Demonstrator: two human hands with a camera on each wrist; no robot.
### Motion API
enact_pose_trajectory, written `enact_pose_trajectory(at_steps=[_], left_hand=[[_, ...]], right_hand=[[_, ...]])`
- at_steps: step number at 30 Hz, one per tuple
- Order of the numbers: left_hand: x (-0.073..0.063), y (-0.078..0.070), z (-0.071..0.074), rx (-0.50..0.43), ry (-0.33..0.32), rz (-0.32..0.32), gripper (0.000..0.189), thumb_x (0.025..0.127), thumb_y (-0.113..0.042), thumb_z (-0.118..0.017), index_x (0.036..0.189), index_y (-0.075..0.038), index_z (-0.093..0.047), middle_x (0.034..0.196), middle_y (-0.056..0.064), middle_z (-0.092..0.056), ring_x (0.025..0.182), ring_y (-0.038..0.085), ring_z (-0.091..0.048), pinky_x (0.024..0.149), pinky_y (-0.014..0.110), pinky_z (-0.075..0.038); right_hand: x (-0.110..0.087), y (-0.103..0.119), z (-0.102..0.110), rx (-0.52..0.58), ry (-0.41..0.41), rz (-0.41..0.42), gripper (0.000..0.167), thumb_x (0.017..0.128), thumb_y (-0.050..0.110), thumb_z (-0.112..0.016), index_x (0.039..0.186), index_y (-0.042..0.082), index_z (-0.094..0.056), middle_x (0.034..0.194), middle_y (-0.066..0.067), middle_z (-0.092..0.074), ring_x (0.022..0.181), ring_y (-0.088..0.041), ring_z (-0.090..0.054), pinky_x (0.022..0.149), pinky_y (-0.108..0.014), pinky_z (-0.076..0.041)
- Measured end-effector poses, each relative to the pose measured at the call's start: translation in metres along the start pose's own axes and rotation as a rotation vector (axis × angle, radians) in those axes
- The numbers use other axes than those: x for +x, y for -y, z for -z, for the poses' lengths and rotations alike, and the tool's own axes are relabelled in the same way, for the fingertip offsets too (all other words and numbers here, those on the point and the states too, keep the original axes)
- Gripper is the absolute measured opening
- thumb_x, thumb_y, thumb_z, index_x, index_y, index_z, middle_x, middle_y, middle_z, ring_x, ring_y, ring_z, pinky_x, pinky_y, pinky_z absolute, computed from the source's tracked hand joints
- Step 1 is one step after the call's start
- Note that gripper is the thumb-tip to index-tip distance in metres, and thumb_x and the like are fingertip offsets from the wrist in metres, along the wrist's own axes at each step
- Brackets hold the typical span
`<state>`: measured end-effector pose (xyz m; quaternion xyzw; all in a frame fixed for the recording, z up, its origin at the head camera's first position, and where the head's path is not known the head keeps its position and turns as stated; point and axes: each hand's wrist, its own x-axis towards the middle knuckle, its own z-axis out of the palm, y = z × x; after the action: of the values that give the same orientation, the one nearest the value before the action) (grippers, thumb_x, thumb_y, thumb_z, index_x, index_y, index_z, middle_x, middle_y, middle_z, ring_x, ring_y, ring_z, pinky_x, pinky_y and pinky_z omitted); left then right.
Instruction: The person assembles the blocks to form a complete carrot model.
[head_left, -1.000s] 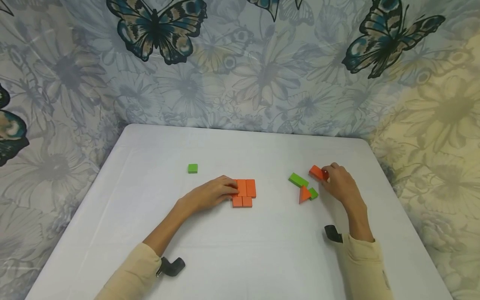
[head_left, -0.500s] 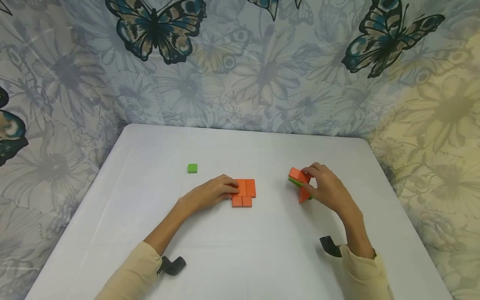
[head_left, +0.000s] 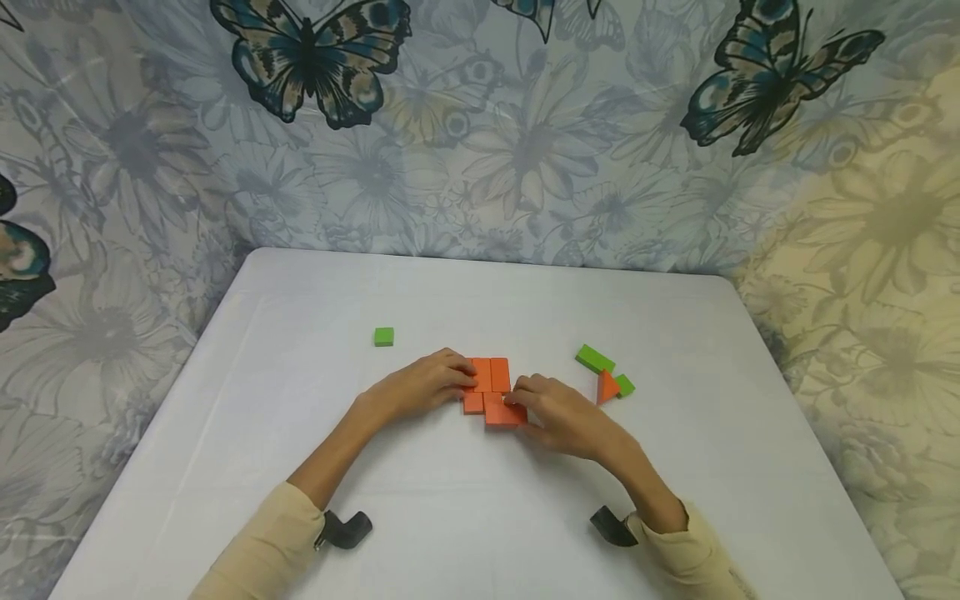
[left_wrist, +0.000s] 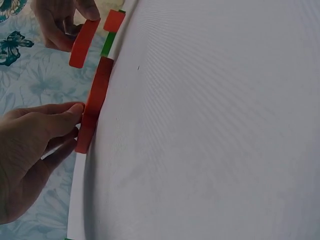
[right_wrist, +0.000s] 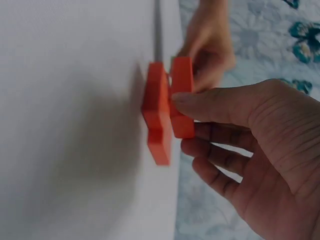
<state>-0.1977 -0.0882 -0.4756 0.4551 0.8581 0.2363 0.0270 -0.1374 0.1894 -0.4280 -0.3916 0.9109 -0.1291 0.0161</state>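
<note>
On the white table, orange blocks (head_left: 491,373) lie edge to edge in a flat group, with a small square orange block (head_left: 473,403) in the row nearer the person. My left hand (head_left: 420,387) holds the group's left side, its thumb and fingertips at the edge. From the right, my right hand (head_left: 562,417) pinches an orange rectangular block (right_wrist: 182,95) between thumb and fingers. That block is raised above the group in both wrist views and overlaps the front row in the head view, hiding part of it.
A green square block (head_left: 384,337) lies alone at the back left. Right of the group, a green rectangular block (head_left: 595,358), an orange triangular block (head_left: 607,388) and a small green block (head_left: 625,385) lie close together. Patterned cloth (head_left: 480,150) surrounds the table.
My right hand has picked up the orange rectangular block from beside the green ones and carried it left, over the orange group. My left hand has stayed in place.
</note>
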Motion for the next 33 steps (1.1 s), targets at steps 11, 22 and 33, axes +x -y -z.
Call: enact_pose_trajectory(at_steps=[11,22,33], left_hand=[[0.0,-0.001,-0.002,-0.009,0.024,0.026,0.031,0.1,-0.022,-0.071,0.128,-0.007,-0.075,0.132,0.007,-0.071,0.13,0.024,-0.06,0.115,0.039,-0.051],[0.0,-0.002,0.0,-0.023,0.055,0.06,0.034,0.1,-0.022,-0.071,0.131,-0.008,-0.073,0.137,0.006,-0.07,0.134,0.025,-0.058,0.118,0.04,-0.049],[0.0,-0.002,0.0,-0.038,0.053,0.072,0.036,0.099,-0.023,-0.073,0.132,-0.008,-0.073,0.137,0.007,-0.07,0.134,0.025,-0.058,0.118,0.04,-0.049]], right_hand=[[0.014,0.016,-0.028,-0.116,-0.02,0.107,0.03,0.085,0.014,-0.086,0.112,0.008,-0.074,0.101,-0.002,-0.067,0.088,-0.016,-0.059,0.078,-0.028,-0.055],[0.022,0.019,-0.037,-0.178,-0.078,0.114,0.036,0.084,0.027,-0.089,0.111,0.008,-0.075,0.097,-0.001,-0.062,0.083,-0.014,-0.053,0.077,-0.027,-0.051],[0.025,0.02,-0.037,-0.156,-0.079,0.092,0.033,0.085,0.028,-0.088,0.109,0.009,-0.075,0.096,-0.001,-0.063,0.083,-0.015,-0.055,0.077,-0.029,-0.051]])
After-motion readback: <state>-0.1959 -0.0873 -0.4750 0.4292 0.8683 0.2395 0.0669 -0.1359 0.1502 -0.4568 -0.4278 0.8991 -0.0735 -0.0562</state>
